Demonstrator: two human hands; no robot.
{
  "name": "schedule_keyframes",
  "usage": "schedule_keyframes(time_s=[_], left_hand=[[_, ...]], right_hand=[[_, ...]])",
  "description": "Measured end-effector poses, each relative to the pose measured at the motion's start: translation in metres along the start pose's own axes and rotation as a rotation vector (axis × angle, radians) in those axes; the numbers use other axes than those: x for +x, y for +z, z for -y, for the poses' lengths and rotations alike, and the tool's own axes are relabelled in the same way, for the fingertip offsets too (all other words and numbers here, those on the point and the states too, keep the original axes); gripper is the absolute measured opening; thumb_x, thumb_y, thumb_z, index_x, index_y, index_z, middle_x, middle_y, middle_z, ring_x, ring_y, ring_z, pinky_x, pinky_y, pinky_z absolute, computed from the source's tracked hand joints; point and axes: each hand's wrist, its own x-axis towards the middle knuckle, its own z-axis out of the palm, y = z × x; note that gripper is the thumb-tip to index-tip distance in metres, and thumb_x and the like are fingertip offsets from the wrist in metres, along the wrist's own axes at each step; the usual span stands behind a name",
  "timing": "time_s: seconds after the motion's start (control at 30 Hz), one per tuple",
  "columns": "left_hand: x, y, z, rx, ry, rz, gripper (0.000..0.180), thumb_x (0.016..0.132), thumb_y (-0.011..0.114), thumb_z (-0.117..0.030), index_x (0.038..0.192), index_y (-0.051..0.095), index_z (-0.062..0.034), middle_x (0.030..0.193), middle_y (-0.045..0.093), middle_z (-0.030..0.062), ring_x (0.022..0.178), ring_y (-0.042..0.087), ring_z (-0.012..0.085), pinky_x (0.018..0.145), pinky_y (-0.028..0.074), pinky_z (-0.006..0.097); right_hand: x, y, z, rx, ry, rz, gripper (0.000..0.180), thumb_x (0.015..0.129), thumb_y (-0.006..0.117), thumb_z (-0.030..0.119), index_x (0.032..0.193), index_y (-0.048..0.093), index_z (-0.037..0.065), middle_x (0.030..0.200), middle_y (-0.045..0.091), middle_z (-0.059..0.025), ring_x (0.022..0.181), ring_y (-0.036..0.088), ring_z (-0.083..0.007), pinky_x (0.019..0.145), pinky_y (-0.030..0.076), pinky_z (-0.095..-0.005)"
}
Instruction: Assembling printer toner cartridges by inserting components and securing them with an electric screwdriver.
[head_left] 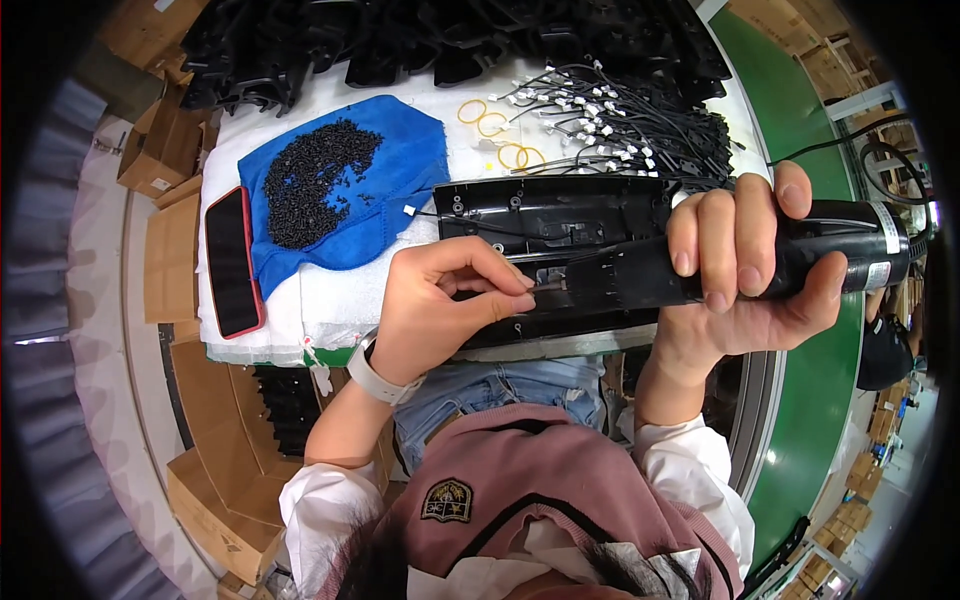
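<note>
My right hand (745, 250) is wrapped round a black electric screwdriver (640, 275), held lengthwise with its narrow tip toward the left. My left hand (445, 295) is closed in a pinch, thumb and forefinger right at the tool's tip; whatever is between them is too small to make out. Below both hands lies a long black plastic housing (545, 215) with screw posts inside, partly covered by the tool and fingers. A thin cable with a white connector (410, 211) pokes out of its left end.
A blue cloth (400, 130) holds a heap of small black screws (310, 185), with a red-edged phone (232, 262) beside it. Behind the housing lie yellow rubber bands (514, 156) and bundled black cables (650, 125) with white connectors. Black plastic parts (450, 35) line the far side; cardboard boxes (215, 490) stand left.
</note>
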Motion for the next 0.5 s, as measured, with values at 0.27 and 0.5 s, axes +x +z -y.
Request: schedule_keyframes(time_s=[0.27,0.5], left_hand=[[-0.002,0.006,0.002,-0.029,-0.011,-0.051,0.026,0.074,0.073,0.009,0.096,0.063,0.0027,0.095,0.066,0.0094,0.084,0.066,0.0141,0.076,0.054,0.024],[0.009,0.011,-0.008,0.939,0.413,0.007,0.051,0.063,0.082,-0.010,0.111,0.064,-0.0043,0.105,0.062,0.0104,0.096,0.059,0.0269,0.083,0.048,0.036]], right_hand=[[0.005,0.000,-0.003,0.062,-0.019,-0.148,0.040,0.092,0.056,0.037,0.111,0.048,0.002,0.067,0.049,0.0001,0.050,0.047,-0.0118,0.060,0.040,-0.0318],[0.004,-0.015,0.003,-0.176,0.097,-0.009,0.047,0.086,0.063,0.035,0.112,0.046,-0.001,0.061,0.046,-0.0021,0.044,0.042,-0.0119,0.047,0.039,-0.0274]])
